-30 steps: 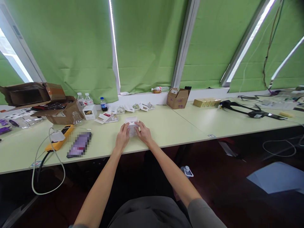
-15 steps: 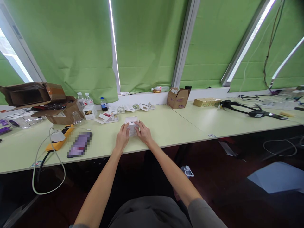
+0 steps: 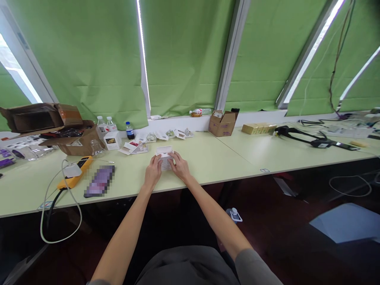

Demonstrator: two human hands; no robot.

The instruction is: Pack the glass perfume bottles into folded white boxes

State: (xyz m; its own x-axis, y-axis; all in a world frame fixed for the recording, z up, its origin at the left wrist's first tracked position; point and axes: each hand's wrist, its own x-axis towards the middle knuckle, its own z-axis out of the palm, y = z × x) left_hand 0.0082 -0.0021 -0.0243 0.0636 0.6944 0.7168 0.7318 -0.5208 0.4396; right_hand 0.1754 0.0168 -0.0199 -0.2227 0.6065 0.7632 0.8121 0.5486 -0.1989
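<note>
A small white carton (image 3: 166, 164) stands at the table's front part, its lid flap raised at the far side. My left hand (image 3: 153, 170) grips the carton's left side, fingers bent round its edge. On the opposite side, my right hand (image 3: 179, 165) holds it too, thumb and fingertips near the top opening. What lies inside the carton cannot be made out. Beyond the hands, several opened white packages with small glass or metal items (image 3: 151, 137) sit in a row near the wall.
Left of my hands lie a phone (image 3: 100, 181) and an orange power strip (image 3: 75, 174) with a looping white cable. Farther back stand a dark blue-capped bottle (image 3: 130, 130), a white box (image 3: 112, 140) and brown cardboard boxes (image 3: 78, 143). Another cardboard box (image 3: 222, 124) stands right, beside yellow boxes (image 3: 259, 128).
</note>
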